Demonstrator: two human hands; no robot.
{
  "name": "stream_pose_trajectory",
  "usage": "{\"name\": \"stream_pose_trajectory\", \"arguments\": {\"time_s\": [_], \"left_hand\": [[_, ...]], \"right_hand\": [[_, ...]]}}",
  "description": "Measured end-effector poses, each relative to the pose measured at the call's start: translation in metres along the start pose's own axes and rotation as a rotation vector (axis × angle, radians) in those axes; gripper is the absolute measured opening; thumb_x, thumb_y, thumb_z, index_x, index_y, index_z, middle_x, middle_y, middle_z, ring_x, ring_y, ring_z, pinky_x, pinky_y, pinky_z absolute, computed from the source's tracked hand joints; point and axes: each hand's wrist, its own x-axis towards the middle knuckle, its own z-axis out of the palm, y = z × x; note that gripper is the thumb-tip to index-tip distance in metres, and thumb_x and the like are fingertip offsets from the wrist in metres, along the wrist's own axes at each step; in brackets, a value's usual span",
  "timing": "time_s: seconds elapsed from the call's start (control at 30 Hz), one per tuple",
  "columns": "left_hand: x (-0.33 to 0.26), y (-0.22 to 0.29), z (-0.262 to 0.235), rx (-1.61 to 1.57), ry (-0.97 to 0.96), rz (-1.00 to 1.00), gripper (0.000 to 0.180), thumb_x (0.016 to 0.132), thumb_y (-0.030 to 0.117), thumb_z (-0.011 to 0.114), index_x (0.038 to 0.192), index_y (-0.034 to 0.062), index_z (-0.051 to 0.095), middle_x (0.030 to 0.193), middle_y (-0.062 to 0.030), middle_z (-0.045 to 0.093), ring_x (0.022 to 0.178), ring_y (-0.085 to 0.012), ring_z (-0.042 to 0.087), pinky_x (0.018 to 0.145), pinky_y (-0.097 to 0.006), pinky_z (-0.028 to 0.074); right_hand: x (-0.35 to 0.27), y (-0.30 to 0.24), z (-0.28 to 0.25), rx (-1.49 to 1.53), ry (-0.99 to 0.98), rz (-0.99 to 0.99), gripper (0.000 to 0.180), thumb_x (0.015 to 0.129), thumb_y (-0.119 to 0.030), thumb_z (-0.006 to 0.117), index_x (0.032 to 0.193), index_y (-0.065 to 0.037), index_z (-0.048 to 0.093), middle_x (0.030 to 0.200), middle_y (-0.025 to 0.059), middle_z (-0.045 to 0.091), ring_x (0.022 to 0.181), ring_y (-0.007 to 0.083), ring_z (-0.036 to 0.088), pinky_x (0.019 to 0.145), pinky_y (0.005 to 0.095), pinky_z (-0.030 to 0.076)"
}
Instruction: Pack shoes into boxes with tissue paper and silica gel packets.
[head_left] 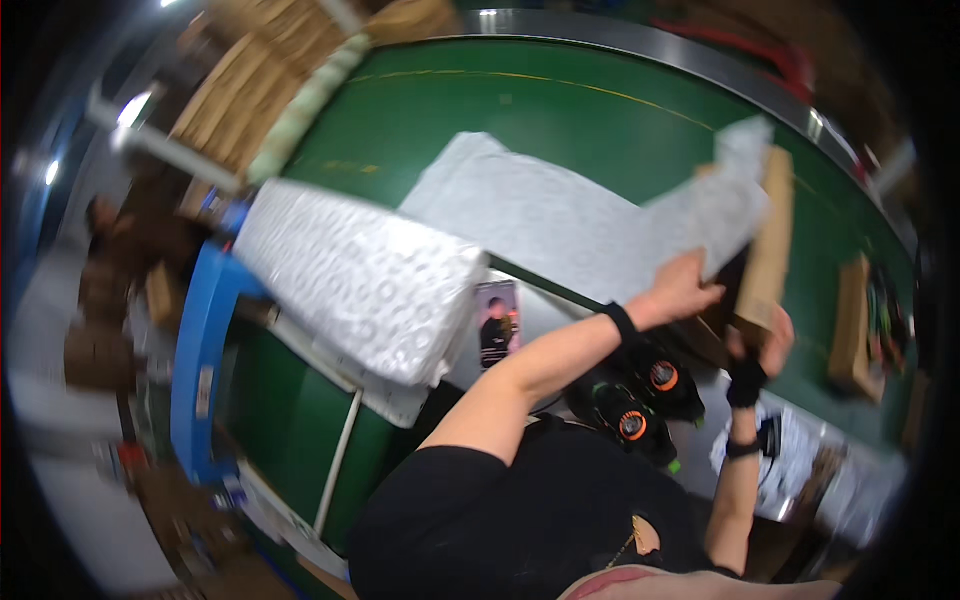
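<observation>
Left fingers (pixel 705 292): curled shut over the lower edge of the white paper sheet, pinching it against the box.
Left hand (pixel 680 290): yours, reaching in from the lower middle, black band at the wrist; it rests on the near face of the box.
Right fingers (pixel 778 335): wrapped round the lower corner of the box, closed on it; a black wrist wrap sits just below.
Right hand (pixel 765 345): bears the weight of the box from beneath.
Box (pixel 768 240): brown cardboard, open, tilted on edge and held in the air above the green belt, at the right of the view.
Sheet (pixel 715 215): thin white wrapping paper, draped over the box mouth and trailing up past its top edge.
Shoes (pixel 640 395): a black pair with orange dials, just below the box, near your left forearm; what they rest on is blurred.
Belt (pixel 560 110): green conveyor, curving away under a larger spread of white paper (pixel 530 215).
Foam stack (pixel 360 280): white, patterned, left of your arm.
Second box (pixel 852 325): lies on the belt to the right, apart.
Step in hand: judged as lining the box with paper.
Next move calls for: tucking the sheet inside while your right grip keeps the box steady; a loose pinch could let the paper slip off.
</observation>
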Motion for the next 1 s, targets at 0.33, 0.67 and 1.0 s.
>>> {"name": "stream_pose_trajectory", "arguments": {"time_s": [0.33,0.67,1.0], "left_hand": [[-0.030,-0.078,-0.030,0.368,0.069,-0.285,0.024,0.070,0.011,0.054,0.092,0.0047,0.045,0.080,-0.0192,0.058,0.080,-0.0375,0.056,0.068,-0.045,0.045],[-0.010,-0.040,-0.063,0.354,0.509,0.095,0.029,0.068,0.008,0.055,0.094,0.0036,0.044,0.080,-0.0172,0.056,0.065,-0.0365,0.056,0.058,-0.044,0.045],[-0.029,0.021,-0.035,0.240,0.238,0.425,0.038,0.062,0.028,0.068,0.086,0.0034,0.050,0.081,-0.0122,0.047,0.079,-0.0286,0.048,0.071,-0.037,0.040]], "right_hand": [[-0.104,0.210,-0.115,0.400,0.054,1.211,0.043,0.086,-0.041,0.042,0.106,-0.005,0.055,0.103,0.0091,0.060,0.092,0.0174,0.058,0.067,0.0261,0.041],[0.038,-0.005,0.022,-0.027,-0.608,-0.014,0.067,0.074,-0.026,0.063,0.129,-0.003,0.032,0.129,0.0169,0.039,0.122,0.0249,0.034,0.099,0.0338,0.027],[0.025,0.049,0.050,-0.081,-0.579,0.085,0.037,0.081,-0.003,0.040,0.117,-0.003,0.049,0.065,0.0077,0.057,0.053,0.0134,0.049,0.045,0.0254,0.039]]}}
